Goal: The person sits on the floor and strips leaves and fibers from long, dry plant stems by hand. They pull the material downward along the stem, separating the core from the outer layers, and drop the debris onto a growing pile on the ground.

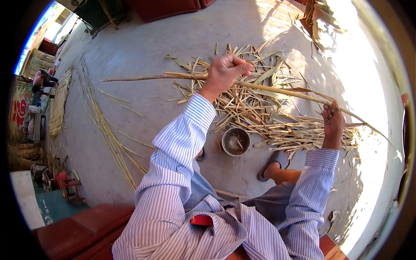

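Observation:
A long, dry reed stalk (286, 91) stretches sideways in front of me, its thin left end reaching past the pile. My right hand (333, 123) grips it toward the right, fingers wrapped round it; a strip of dry leaf (313, 92) hangs along the stalk there. Farther left, my left hand (227, 71) is closed, thumb against curled fingers, and the stalk passes behind its palm. Whatever the left fingertips pinch is too small or hidden to see. Beneath the stalk lies a pile of cut reed pieces and leaves (242, 102).
A round metal bowl (236, 141) with liquid stands near my feet. Long thin stalks (106, 128) lie on the concrete floor (143, 47) to the left. Beyond them are a woven mat (60, 104) and a bent-over person (43, 81). Dark red seats (162, 8) stand at the far side.

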A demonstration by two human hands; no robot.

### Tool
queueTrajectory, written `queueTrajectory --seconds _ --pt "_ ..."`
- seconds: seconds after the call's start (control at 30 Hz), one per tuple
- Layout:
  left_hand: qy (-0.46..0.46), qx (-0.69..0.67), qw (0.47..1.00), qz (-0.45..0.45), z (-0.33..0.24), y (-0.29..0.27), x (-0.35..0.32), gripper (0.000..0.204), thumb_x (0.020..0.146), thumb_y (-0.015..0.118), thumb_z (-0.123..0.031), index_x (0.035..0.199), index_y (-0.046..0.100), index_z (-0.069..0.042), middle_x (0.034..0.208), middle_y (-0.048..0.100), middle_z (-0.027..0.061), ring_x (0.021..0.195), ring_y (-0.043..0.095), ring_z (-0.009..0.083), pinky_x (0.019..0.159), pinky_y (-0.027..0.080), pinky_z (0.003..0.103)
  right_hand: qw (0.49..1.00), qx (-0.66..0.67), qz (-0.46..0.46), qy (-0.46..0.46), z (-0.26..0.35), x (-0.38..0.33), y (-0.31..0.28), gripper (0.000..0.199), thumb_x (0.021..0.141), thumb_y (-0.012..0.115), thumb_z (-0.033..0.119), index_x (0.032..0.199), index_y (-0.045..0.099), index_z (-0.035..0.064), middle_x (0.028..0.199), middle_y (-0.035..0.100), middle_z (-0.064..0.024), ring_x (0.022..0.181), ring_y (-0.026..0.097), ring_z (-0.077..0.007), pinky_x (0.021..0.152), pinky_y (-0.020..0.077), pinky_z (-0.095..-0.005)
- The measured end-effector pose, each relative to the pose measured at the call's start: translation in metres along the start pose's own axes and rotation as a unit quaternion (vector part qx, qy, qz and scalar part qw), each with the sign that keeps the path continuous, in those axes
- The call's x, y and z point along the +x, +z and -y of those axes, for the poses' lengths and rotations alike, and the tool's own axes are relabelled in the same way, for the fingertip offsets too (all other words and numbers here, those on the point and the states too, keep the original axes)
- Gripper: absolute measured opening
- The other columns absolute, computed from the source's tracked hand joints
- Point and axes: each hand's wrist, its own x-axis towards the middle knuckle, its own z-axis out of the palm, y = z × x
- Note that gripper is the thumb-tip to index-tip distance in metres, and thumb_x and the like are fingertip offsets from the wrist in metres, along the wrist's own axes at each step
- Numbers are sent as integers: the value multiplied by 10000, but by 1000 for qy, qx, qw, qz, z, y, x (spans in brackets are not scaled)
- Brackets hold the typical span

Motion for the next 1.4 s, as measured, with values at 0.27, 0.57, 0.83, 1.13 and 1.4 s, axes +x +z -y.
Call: queueTrajectory --seconds 0.27,0.57,0.83,1.13,1.4 --pt "292 466 830 95 3 42 -10 409 840 672 -446 936 644 -49 846 660 63 856 608 235 743 404 376 992 -56 112 -6 -9 -37 54 377 901 669 372 951 633 0 838 689 -102 699 678 -154 596 560 -211" --pt "128 359 925 1 5 45 -2 215 768 782 -185 862 651 -44 763 684 99 659 654 226 594 493 338 978 -87 142 126 -30 -42 53 272 927 653 286 955 621 17 836 681 -77 718 688 -149 544 549 -237" --pt "71 344 935 54 2 7 -8 218 781 778 -190 873 654 -36 777 680 81 694 650 184 634 495 305 982 136 133 24 -15 4 23 128 967 554 104 1060 600 30 980 665 -45 864 656 -128 662 528 -223" --pt "-17 297 943 148 -5 -26 -10 310 732 805 -293 854 677 -38 790 669 96 743 645 234 639 482 354 979 165 117 -21 -24 45 -16 212 966 589 189 1109 577 34 1072 646 -118 765 606 -100 617 525 -213" --pt "60 678 733 22 39 -159 -45 120 773 713 -193 844 626 -150 764 635 18 860 589 213 794 363 401 987 68 -86 -121 14 30 -58 270 936 644 229 1102 625 16 847 646 -28 706 599 -71 566 500 -174"
